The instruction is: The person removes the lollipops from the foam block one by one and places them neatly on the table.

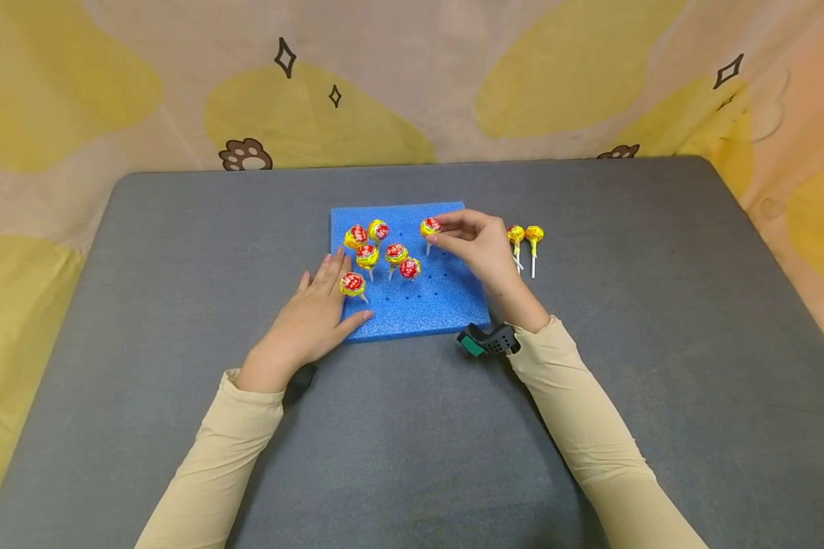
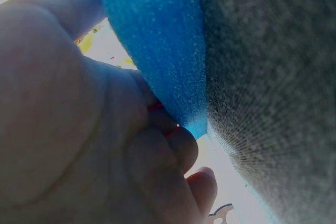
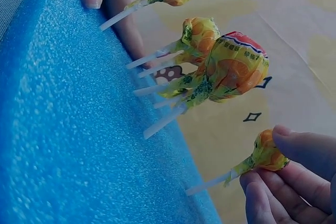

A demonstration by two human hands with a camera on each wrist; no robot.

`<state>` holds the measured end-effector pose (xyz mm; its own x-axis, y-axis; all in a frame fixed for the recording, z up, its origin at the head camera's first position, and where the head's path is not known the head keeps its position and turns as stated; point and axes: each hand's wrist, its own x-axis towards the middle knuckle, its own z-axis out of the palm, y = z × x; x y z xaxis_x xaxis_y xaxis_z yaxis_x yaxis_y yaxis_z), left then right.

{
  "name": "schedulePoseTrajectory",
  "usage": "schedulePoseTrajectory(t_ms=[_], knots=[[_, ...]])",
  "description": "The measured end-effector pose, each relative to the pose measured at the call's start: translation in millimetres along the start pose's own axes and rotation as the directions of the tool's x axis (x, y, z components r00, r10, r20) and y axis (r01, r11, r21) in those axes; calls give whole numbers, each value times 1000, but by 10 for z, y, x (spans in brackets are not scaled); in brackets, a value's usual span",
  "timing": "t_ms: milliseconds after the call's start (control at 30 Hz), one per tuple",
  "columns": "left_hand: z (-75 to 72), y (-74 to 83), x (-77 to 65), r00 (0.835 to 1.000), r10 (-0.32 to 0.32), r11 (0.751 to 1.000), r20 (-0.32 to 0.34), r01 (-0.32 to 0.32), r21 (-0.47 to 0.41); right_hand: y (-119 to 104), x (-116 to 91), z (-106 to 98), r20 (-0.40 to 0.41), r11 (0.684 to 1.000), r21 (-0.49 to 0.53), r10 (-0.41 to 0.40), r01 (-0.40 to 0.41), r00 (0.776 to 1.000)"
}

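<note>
Between thumb and fingers, my right hand (image 1: 477, 242) pinches the wrapped head of a lollipop (image 3: 269, 153), yellow with orange-slice print. Its white stick slants down, the tip right at the surface of the blue foam board (image 1: 432, 313). My left hand (image 1: 312, 316) rests along the board's left edge with its fingers fairly straight and the thumb lying on the near left corner. Several lollipops (image 1: 367, 257) with red-and-yellow wrappers stand in the left half of the board, tilted at various angles. One lollipop (image 1: 352, 284) stands right beside the left hand's fingers.
Rows of small holes dot the board. Right of it, loose lollipops (image 1: 534, 235) lie on the grey table (image 1: 659, 305), partly hidden by my right hand. A patterned cloth (image 1: 384, 76) hangs behind the table's far edge. A black band (image 1: 497, 338) is on my right wrist.
</note>
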<state>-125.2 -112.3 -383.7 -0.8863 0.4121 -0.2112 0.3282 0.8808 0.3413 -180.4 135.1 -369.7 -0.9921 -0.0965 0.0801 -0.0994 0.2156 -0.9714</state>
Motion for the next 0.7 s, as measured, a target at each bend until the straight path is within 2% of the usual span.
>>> schedulePoseTrajectory(t_ms=[267,700], knots=[[1,1,-5,1000,2,1000,-5,-2,-6,-6,10,-37,-16,1000,-1,1,-1,1000],[1,-5,12,1000,-6,1000,9,6,-5,-86,-3,-86,-32,994,101,-31,34,999]])
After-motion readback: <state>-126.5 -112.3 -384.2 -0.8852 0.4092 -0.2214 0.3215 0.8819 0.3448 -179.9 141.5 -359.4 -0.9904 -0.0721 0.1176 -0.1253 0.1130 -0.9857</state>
